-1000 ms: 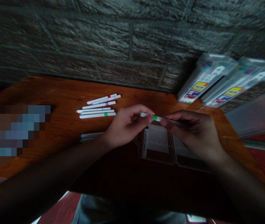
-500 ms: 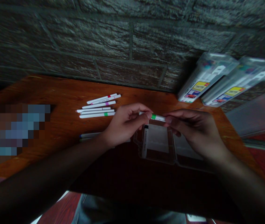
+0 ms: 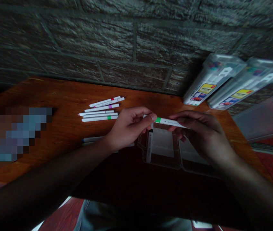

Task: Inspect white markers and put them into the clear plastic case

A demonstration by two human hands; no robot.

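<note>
Between my two hands is a white marker (image 3: 171, 122) with a green band, held level above an open clear plastic case (image 3: 176, 146). The thumb and fingers of my left hand (image 3: 133, 126) pinch its banded end. My right hand (image 3: 199, 131) grips the other end, thumb along the barrel. Inside the case, at its left side, lies a white marker with a black band (image 3: 149, 146). Several white markers (image 3: 101, 112) with red, purple and green bands lie beyond my left hand. More markers (image 3: 91, 140) are partly hidden behind my left forearm.
Two clear marker cases (image 3: 205, 83) with yellow labels stand against the stone wall (image 3: 102, 41) at the back right. A blurred-out patch (image 3: 16, 134) covers the left of the wooden table (image 3: 61, 96). The near part of the table is in deep shadow.
My right hand's grip has slid outward along the marker, so more of its white barrel shows. My left hand keeps its pinch in nearly the same place.
</note>
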